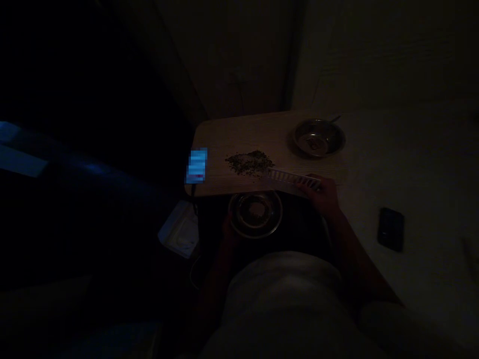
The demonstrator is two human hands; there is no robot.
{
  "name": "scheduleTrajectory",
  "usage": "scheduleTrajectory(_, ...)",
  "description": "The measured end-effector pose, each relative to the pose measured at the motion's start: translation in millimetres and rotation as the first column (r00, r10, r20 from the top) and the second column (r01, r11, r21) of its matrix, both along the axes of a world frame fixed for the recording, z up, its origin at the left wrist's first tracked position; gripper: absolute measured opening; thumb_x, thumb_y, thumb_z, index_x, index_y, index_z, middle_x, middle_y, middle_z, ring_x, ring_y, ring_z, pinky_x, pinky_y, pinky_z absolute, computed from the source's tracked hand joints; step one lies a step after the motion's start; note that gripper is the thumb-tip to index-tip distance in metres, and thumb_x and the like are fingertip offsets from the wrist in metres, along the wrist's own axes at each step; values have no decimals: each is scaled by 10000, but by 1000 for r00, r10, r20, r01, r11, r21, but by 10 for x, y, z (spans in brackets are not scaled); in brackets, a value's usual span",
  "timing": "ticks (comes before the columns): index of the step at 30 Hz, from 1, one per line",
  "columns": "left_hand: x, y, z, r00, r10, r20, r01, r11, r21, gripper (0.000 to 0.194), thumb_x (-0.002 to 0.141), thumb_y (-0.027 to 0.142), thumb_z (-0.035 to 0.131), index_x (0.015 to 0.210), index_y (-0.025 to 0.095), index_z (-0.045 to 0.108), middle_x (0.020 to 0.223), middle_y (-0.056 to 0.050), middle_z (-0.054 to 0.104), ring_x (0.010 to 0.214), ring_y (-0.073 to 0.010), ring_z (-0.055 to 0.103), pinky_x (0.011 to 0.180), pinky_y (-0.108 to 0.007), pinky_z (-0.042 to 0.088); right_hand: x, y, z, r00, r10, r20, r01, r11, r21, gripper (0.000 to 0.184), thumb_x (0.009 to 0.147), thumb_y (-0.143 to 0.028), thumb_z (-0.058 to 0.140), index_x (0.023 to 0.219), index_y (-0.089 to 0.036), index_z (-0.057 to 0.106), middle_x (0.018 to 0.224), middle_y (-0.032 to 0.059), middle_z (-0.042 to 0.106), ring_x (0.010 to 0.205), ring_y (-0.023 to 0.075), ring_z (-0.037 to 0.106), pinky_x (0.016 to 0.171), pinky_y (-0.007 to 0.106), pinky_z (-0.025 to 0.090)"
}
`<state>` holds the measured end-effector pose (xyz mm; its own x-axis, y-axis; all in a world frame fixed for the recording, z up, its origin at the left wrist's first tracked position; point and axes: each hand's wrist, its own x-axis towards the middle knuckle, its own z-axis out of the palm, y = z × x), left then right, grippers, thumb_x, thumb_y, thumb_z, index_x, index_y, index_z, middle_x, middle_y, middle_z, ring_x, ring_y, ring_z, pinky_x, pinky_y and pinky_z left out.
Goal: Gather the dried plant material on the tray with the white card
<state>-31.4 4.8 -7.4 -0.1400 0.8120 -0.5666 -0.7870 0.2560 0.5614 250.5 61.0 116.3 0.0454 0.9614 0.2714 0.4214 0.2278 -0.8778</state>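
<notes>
In the dim head view, my right hand (322, 193) is closed around one end of a long flat strip with light and dark bars (286, 176). Its far end reaches the right edge of a loose heap of dark, chopped-looking bits (250, 163) on the wooden table (213, 137). Just below the table's front edge, a round metal bowl (255, 233) is held at its left side by my left hand (229, 228), whose fingers are mostly lost in shadow. Something pale shows in the bottom of that bowl.
A second metal bowl (319, 139) with a handle over its rim stands at the table's back right. A lit, blurred screen (196, 165) is at the left edge. A dark phone-like object (391, 229) lies on the pale surface at right. Lower left is a whitish container (180, 229).
</notes>
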Motion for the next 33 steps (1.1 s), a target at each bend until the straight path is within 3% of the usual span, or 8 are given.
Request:
scheduleTrajectory(6, 15, 9, 15, 1000, -10, 17, 9, 1000, 20, 266, 799, 330, 605, 1010, 213, 717, 1103, -59, 726, 1323, -282, 451, 1118, -442, 316, 28, 6, 4, 996, -84, -1, 84, 995, 49, 209, 744, -387, 719, 763, -179, 720, 681, 18, 685, 591, 153, 591, 544, 267, 445)
scheduleTrajectory(13, -7, 0, -16, 1000, -7, -7, 6, 1000, -13, 283, 819, 334, 577, 1036, 213, 712, 1072, -60, 735, 1307, -288, 470, 1111, -456, 326, 45, -3, -22, 999, -26, 18, 26, 1000, 14, 237, 755, -401, 707, 785, -167, 722, 698, 20, 686, 604, 148, 592, 564, 263, 438)
scheduleTrajectory(18, 12, -6, -6, 999, 0, -32, 2, 999, 54, 304, 799, 347, 611, 1060, 223, 704, 1111, -58, 724, 1315, -291, 460, 1106, -447, 332, -6, -16, -33, 997, 64, 45, -63, 998, -18, 226, 730, -390, 722, 733, -164, 707, 607, -9, 631, 526, 118, 525, 498, 241, 389)
scheduleTrajectory(24, 37, 10, 57, 1000, -31, -4, 31, 999, -40, 329, 828, 364, 555, 1077, 201, 694, 1105, -72, 724, 1305, -290, 471, 1106, -460, 332, -116, 17, 3, 1000, -29, 3, 28, 999, 34, 197, 761, -375, 693, 757, -178, 711, 670, 12, 680, 592, 145, 583, 551, 256, 447)
scheduleTrajectory(33, 60, -11, 92, 1000, -16, 4, 16, 999, -39, 280, 852, 330, 529, 1014, 197, 713, 1045, -68, 739, 1285, -277, 495, 1096, -452, 349, -203, 94, -56, 997, 66, 33, -67, 997, 34, 224, 768, -391, 693, 821, -175, 722, 760, 31, 704, 660, 160, 624, 630, 272, 476)
